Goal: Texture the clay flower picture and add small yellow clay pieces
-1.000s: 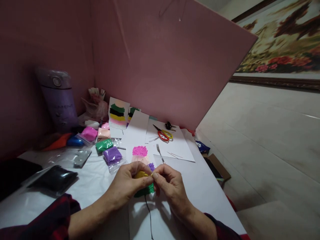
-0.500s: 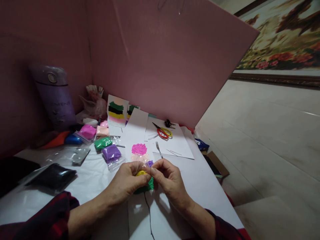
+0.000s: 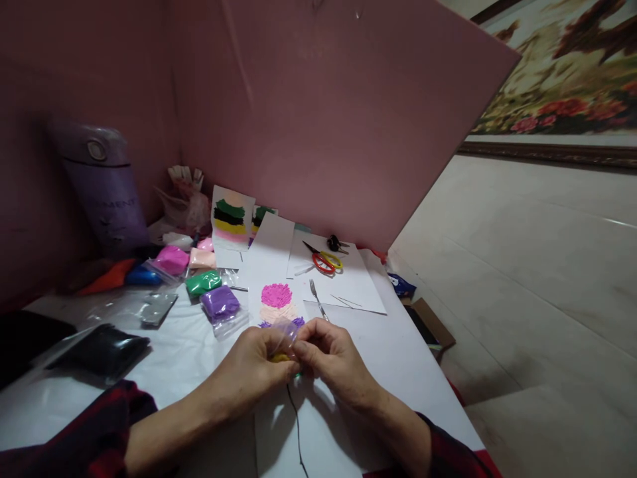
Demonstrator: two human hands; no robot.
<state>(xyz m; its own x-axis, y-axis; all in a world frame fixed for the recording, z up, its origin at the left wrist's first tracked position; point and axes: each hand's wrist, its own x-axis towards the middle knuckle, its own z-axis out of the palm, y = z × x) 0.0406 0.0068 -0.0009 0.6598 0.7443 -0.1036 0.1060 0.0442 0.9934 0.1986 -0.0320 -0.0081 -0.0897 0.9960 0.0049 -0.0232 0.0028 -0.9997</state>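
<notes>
2 hands (image 3: 255, 364) hold clear plastic (image 3: 285, 330) with yellow clay (image 3: 279, 357).

Yellow inside the clear pouch (image 3: 280, 358) at lower centre; above, patches of bright pink, pale peach and purple on the clay picture (image 3: 277, 296). Red and dark checks on the sleeves (image 3: 107, 425), bottom corners. Purple on the bottle (image 3: 107, 199), left. Red and yellow on the scissor handles (image 3: 326, 257), mid-frame.

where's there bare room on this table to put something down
Widest: the white table right of the right hand, below the sheet with scissors. Smaller: between the black packet, purple packet and left hand. Crowded: back left, colored packets bunched near the purple bottle.
</notes>
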